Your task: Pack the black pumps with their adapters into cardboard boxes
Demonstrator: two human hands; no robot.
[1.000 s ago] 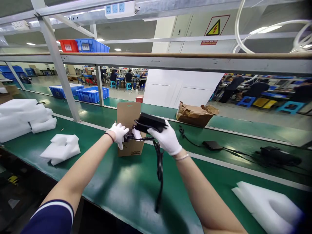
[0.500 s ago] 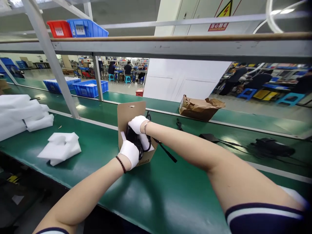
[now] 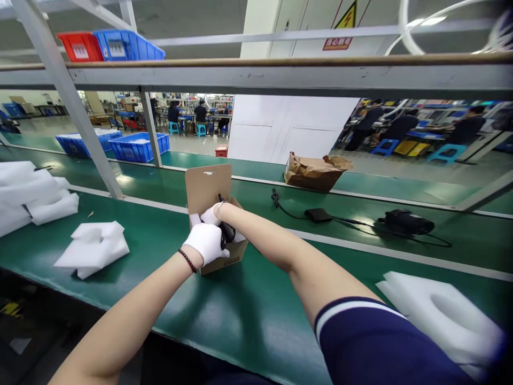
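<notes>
An upright cardboard box [image 3: 208, 184] stands on the green bench with its lid flap raised. In its opening is a black corded item [image 3: 227, 232], mostly covered by my gloves, so its full shape is hidden. My left hand [image 3: 206, 243], in a white glove, is curled round the near side of that item at the box's front rim. My right hand [image 3: 210, 215], also gloved, reaches down into the box behind the left one. Its fingers are hidden there.
White foam pieces [image 3: 96, 243] lie on the left, and another foam piece [image 3: 444, 307] lies at right. Behind are a black adapter with cord [image 3: 318, 215], a black device [image 3: 406, 220] and a crumpled brown paper bag [image 3: 315, 172]. A shelf beam [image 3: 256, 77] crosses above.
Both hands have pushed the black corded item lower into the box; its cord no longer hangs over the right side. The view has shifted right, showing the foam piece there.
</notes>
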